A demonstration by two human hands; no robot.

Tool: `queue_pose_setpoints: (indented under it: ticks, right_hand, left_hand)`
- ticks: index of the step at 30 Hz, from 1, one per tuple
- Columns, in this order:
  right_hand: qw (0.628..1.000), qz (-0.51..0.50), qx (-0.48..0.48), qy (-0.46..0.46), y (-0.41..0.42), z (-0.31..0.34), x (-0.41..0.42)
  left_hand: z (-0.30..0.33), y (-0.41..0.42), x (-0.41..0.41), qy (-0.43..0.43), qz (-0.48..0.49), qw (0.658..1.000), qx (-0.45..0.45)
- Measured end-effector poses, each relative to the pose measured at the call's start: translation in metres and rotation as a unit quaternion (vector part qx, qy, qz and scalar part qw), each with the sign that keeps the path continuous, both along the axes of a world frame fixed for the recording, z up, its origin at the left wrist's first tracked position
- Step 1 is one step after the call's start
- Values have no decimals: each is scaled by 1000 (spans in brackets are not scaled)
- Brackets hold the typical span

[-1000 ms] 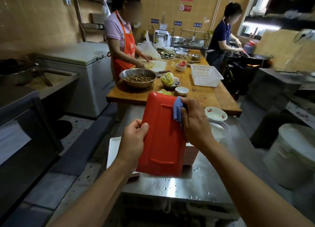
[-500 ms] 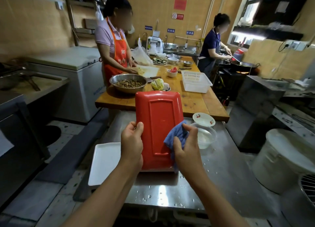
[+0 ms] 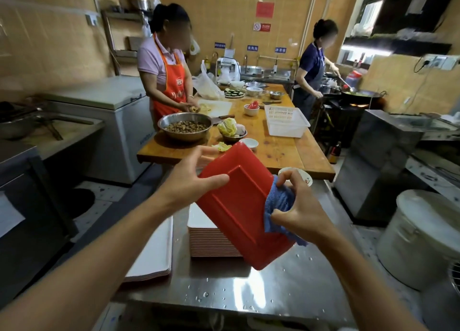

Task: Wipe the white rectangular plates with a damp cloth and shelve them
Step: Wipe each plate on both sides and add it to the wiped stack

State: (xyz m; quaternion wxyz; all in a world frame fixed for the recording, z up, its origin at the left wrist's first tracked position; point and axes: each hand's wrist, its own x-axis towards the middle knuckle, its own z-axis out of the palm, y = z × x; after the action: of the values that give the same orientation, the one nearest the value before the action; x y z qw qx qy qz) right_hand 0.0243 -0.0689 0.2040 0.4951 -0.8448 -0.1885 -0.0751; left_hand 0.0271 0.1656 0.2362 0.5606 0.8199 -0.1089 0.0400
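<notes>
Mid-wipe: left hand [image 3: 191, 179] grips red-backed plate [image 3: 239, 206], tilted at frame centre; right hand [image 3: 296, 206] pinches blue cloth [image 3: 278, 204] against its right edge. Next, probably: finish wiping, then shelve.

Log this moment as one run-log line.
left hand holds plate | right hand grips cloth at plate edge | stack behind

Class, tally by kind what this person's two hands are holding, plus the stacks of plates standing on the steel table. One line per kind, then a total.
Red-backed plate: 1
Blue cloth: 1
Plate stacks: 2 (tall stack, low stack)
Total: 4
</notes>
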Motion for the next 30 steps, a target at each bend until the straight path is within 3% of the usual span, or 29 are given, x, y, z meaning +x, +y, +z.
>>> queue_pose_setpoints:
  ticks: [2,4,9,13,17,21,25,30]
  right_hand:
    - [999,38,-24,7,-6,4,2]
    - [997,61,-33,15,-10,5,7]
    - [993,37,-86,-76,0,12,17]
    - [978,29,-114,-174,41,21,26]
    - [960,28,-154,-233,50,15,32]
    - [963,-31,-154,-220,18,-7,38]
    - [988,-21,-60,-138,5,-16,42]
    - [981,-27,-90,-169,8,-18,38]
  left_hand:
    - [9,-1,6,70,-84,994,21]
    - [6,-3,8,81,-116,990,22]
    - [-7,-9,5,47,-62,995,-62]
    - [-8,-17,5,18,-46,998,-50]
    - [-7,-4,-1,41,-20,994,-101]
    - [-10,22,-7,75,9,981,-179]
    - [-17,26,-8,125,19,964,-234]
    - [-23,10,-1,182,77,924,-327]
